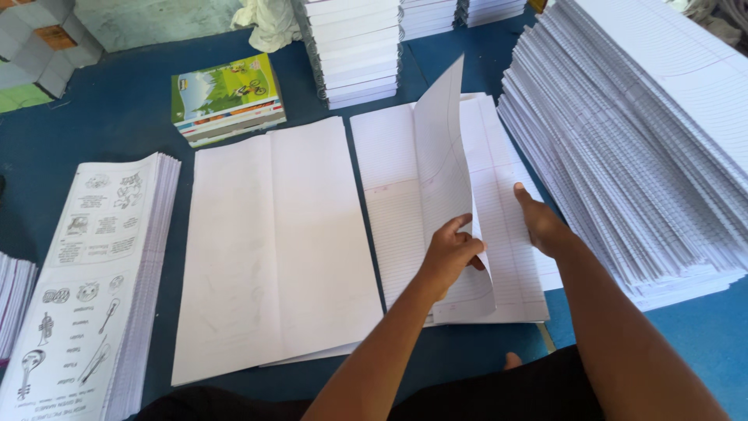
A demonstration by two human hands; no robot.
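Hands meet over a stack of ruled sheets (506, 226) lying on the blue table (117, 117), just in front of the person. The left hand (450, 253) pinches 1 raised ruled sheet (444, 156) at its lower edge between thumb and fingers, so that the sheet stands nearly upright above the stack. The right hand (541, 226) lies just beside it, fingers together and pressed flat on the stack, though its fingertips are partly hidden and the grip is hard to judge.

Left of the stack lies 1 large folded blank sheet (273, 242), and further left 1 pile of printed picture sheets (86, 288). On the right rises 1 tall slanting pile of ruled paper (647, 140). At the far edge sit 1 small pile of green-covered booklets (226, 97) and 1 white stack (354, 51), with perhaps 2 more behind it.
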